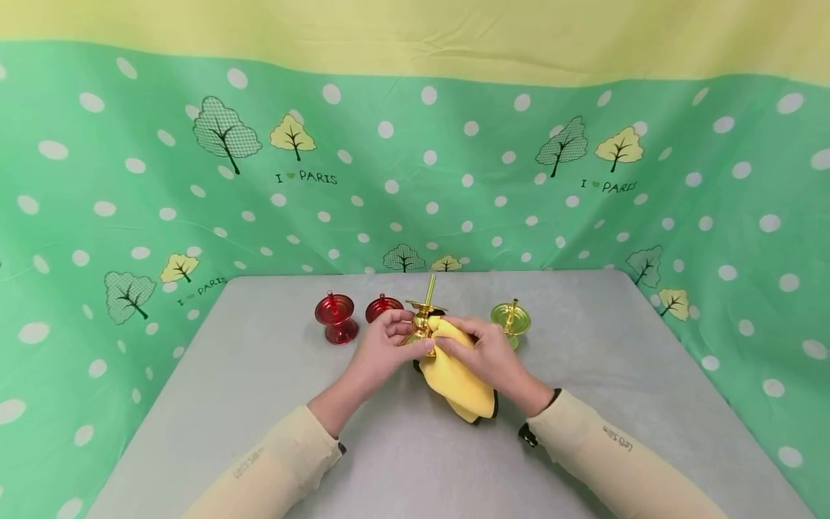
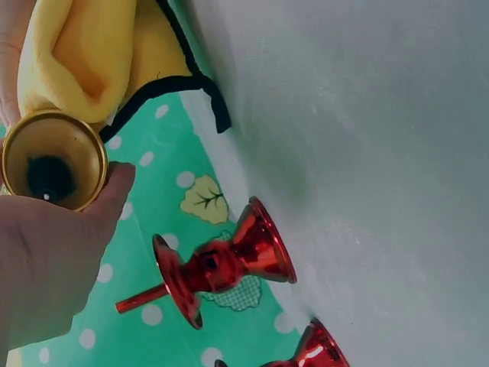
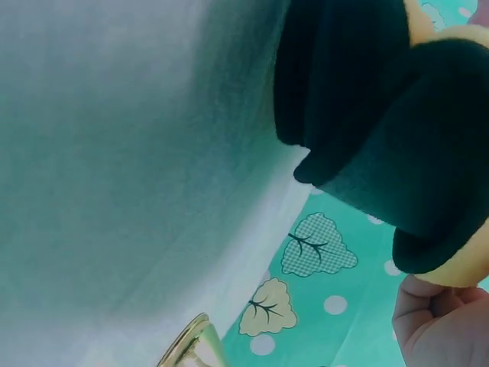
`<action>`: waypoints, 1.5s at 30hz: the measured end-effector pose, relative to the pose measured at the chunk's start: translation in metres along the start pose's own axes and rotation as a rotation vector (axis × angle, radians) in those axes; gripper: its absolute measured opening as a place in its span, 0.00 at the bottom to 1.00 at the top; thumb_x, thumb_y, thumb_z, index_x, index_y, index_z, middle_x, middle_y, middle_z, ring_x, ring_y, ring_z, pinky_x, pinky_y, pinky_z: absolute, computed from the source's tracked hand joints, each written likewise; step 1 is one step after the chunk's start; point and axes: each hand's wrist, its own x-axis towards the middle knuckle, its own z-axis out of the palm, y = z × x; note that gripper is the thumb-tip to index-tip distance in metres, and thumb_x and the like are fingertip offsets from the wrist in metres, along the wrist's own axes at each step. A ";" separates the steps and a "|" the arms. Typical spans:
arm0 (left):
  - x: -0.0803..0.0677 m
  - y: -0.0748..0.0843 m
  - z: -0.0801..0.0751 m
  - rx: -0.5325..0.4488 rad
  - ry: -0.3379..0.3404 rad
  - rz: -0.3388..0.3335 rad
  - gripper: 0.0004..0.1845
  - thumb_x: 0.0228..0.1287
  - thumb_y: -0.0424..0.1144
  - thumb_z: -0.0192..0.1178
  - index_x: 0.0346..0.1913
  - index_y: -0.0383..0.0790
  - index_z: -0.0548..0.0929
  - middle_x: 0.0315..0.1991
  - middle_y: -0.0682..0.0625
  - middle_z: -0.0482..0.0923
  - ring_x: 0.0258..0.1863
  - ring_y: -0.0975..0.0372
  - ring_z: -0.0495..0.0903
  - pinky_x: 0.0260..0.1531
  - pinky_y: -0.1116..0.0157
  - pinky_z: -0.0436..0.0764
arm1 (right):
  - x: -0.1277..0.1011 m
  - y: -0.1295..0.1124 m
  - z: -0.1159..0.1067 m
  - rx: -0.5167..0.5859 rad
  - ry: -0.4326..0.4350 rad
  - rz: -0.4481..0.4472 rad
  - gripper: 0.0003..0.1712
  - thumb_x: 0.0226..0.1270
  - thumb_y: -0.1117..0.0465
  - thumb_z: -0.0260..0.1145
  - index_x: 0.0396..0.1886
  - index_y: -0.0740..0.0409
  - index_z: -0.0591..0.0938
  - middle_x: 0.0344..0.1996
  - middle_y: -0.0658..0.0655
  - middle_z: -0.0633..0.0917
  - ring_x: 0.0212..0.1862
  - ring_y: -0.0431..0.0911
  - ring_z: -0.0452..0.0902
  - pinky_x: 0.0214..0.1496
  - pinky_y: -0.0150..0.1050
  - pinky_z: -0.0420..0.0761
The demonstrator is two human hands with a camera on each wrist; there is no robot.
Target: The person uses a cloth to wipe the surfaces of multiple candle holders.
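At the table's middle my left hand (image 1: 389,344) grips a gold candlestick (image 1: 423,316) by its stem, upright with its spike pointing up. My right hand (image 1: 483,349) holds a yellow cloth (image 1: 457,378) with a black edge and presses it against the candlestick's right side. In the left wrist view the candlestick's round base (image 2: 53,160) sits against my thumb (image 2: 107,195), with the cloth (image 2: 84,53) just behind it. The right wrist view shows the cloth's dark underside (image 3: 382,115) hanging from my fingers (image 3: 439,321).
Two red candlesticks (image 1: 336,318) (image 1: 382,306) stand left of my hands, also seen in the left wrist view (image 2: 221,264). A green-gold one (image 1: 511,321) stands to the right. The grey table (image 1: 259,404) is backed by a green dotted curtain (image 1: 130,180).
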 end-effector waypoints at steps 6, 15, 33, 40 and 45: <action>-0.005 -0.001 0.001 0.094 -0.011 0.018 0.38 0.60 0.43 0.80 0.71 0.39 0.77 0.63 0.41 0.87 0.65 0.53 0.83 0.62 0.58 0.85 | -0.003 -0.003 0.001 -0.004 0.021 -0.004 0.21 0.69 0.57 0.78 0.60 0.56 0.90 0.52 0.61 0.92 0.42 0.43 0.89 0.37 0.33 0.88; -0.006 -0.001 -0.003 -0.011 -0.158 -0.029 0.38 0.71 0.43 0.71 0.79 0.35 0.70 0.74 0.42 0.78 0.73 0.53 0.78 0.71 0.56 0.79 | -0.005 -0.002 0.001 -0.039 0.038 -0.026 0.21 0.69 0.60 0.78 0.60 0.59 0.89 0.54 0.62 0.92 0.49 0.50 0.91 0.41 0.32 0.88; -0.001 0.000 -0.003 -0.040 -0.192 -0.057 0.39 0.69 0.38 0.74 0.77 0.35 0.67 0.70 0.37 0.80 0.69 0.51 0.82 0.68 0.56 0.82 | -0.004 -0.004 -0.001 -0.098 0.028 -0.057 0.20 0.67 0.60 0.79 0.58 0.56 0.91 0.49 0.58 0.93 0.47 0.47 0.91 0.41 0.32 0.87; -0.001 0.000 0.000 -0.053 -0.138 -0.043 0.40 0.62 0.36 0.79 0.75 0.35 0.72 0.67 0.41 0.80 0.65 0.55 0.83 0.62 0.64 0.85 | -0.002 -0.013 0.002 -0.203 0.063 -0.189 0.20 0.64 0.61 0.81 0.55 0.58 0.92 0.47 0.59 0.94 0.50 0.53 0.92 0.46 0.43 0.91; -0.002 0.006 0.001 -0.106 -0.175 -0.017 0.40 0.61 0.29 0.77 0.75 0.32 0.72 0.67 0.39 0.80 0.67 0.53 0.83 0.62 0.64 0.85 | -0.001 -0.005 0.001 -0.237 0.121 -0.201 0.12 0.63 0.64 0.81 0.46 0.61 0.93 0.41 0.59 0.94 0.41 0.51 0.92 0.38 0.38 0.89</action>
